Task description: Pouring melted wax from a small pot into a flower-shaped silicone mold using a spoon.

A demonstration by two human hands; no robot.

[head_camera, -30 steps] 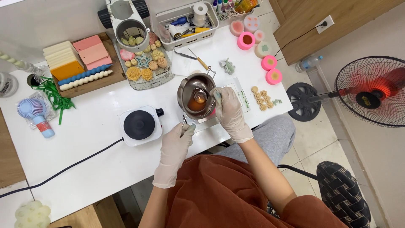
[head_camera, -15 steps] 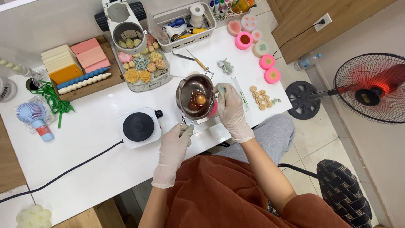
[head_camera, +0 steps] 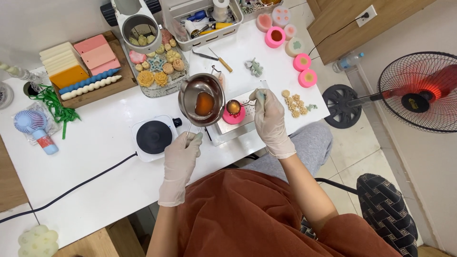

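Your small metal spoon (head_camera: 234,106) sits brim-full of amber liquid directly over the pink mould (head_camera: 234,116), which rests on a pale slab (head_camera: 238,124) at the near edge of the white table (head_camera: 95,190). The spoon's handle runs off to the right, roughly level, into your right hand (head_camera: 269,119), so that hand is the nearer one. Its gloved fingers are pinched shut on the handle's end. Just left of the spoon, almost touching it, hangs the steel melting pot (head_camera: 202,99), with more amber liquid pooled inside. Its handle points down toward you, and your left hand (head_camera: 183,154) is clamped around it. The black hotplate (head_camera: 153,137) lies just beside that hand, to its left.
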